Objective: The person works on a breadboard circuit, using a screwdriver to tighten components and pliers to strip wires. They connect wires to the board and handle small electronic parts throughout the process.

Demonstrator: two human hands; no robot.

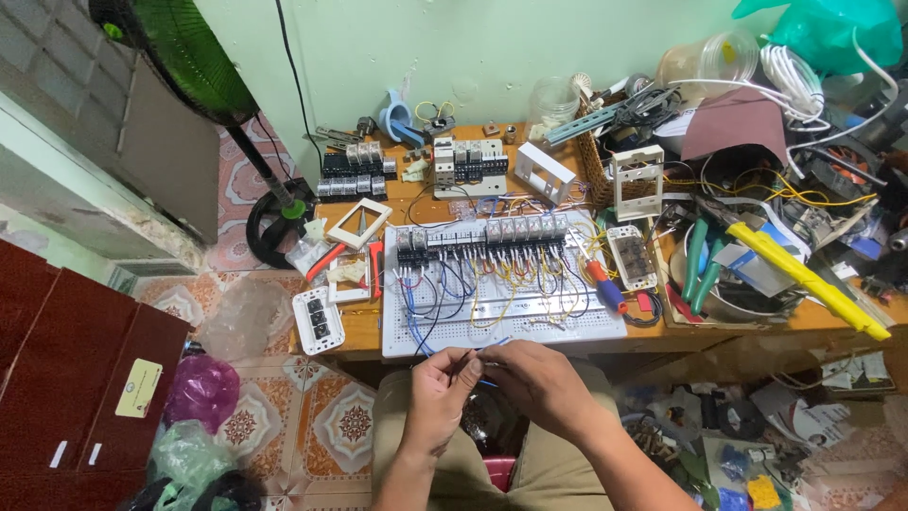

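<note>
My left hand [437, 393] and my right hand [537, 380] meet just below the front edge of a white perforated wiring board [586, 326]. Both pinch a thin blue wire [485, 382] between their fingertips. The board lies on a wooden workbench [359, 331] and carries a row of grey relays [482, 235] with blue, black and yellow wires running down from them. A red and blue screwdriver [603, 285] lies at the board's right edge.
White socket plates [318, 320] and a frame [359, 221] lie left of the board. A wicker basket, green pliers [698, 260], a yellow tool [818, 280] and tangled cables crowd the right. A green fan [180, 47] stands at the left, a dark red cabinet [66, 369] beside it.
</note>
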